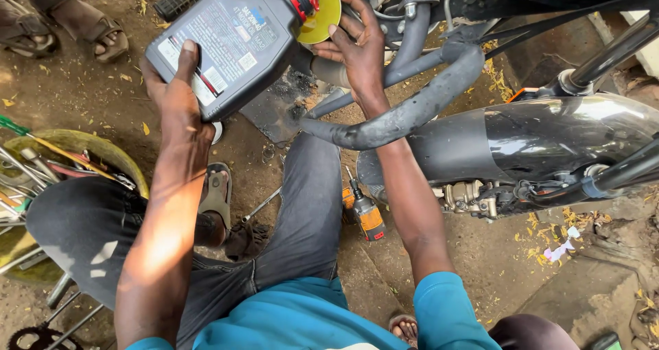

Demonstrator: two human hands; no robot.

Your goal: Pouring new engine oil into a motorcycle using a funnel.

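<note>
My left hand (177, 92) grips a dark grey oil bottle (230, 44) with a red neck ring, tipped so its mouth points into a yellow funnel (322, 10). My right hand (357, 48) steadies that funnel against the motorcycle engine (405, 6) at the top of the view. My right forearm passes behind a grey curved exhaust pipe (412, 109).
The chrome muffler (549, 140) of the motorcycle runs along the right. A yellow basin of hand tools (75, 151) sits at the left. An orange cordless driver (367, 216) and a screwdriver (261, 204) lie on the dirt. Another person's sandalled feet (65, 17) are at the top left.
</note>
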